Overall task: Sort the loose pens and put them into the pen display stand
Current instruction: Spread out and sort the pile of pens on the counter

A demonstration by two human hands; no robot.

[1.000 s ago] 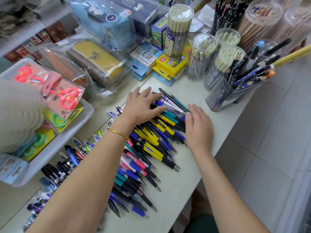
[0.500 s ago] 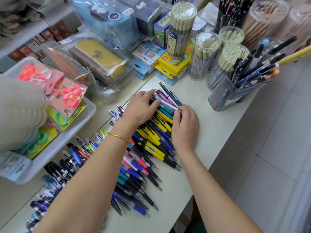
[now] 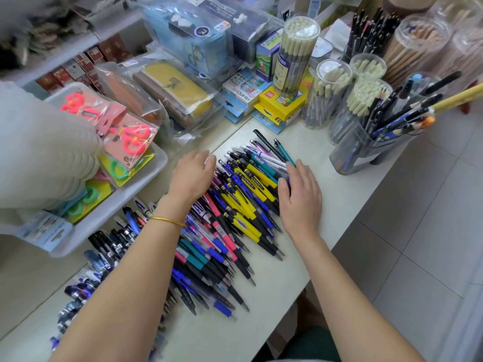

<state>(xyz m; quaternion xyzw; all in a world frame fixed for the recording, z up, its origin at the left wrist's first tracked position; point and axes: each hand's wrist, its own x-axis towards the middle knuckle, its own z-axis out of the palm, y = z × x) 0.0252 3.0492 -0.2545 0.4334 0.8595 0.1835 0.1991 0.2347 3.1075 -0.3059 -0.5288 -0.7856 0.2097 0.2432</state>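
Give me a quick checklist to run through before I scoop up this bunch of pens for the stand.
1. Hands free: left hand and right hand lie open, holding nothing: ok.
2. Hands flank the pen pile, one on each side: ok.
3. Pens sorted by colour: yellow, blue, pink and teal lie mixed together: not ok.
4. Pens lie clear of the table edge: ok.
5. Room left in the grey stand, which already holds pens and pencils: cannot tell.
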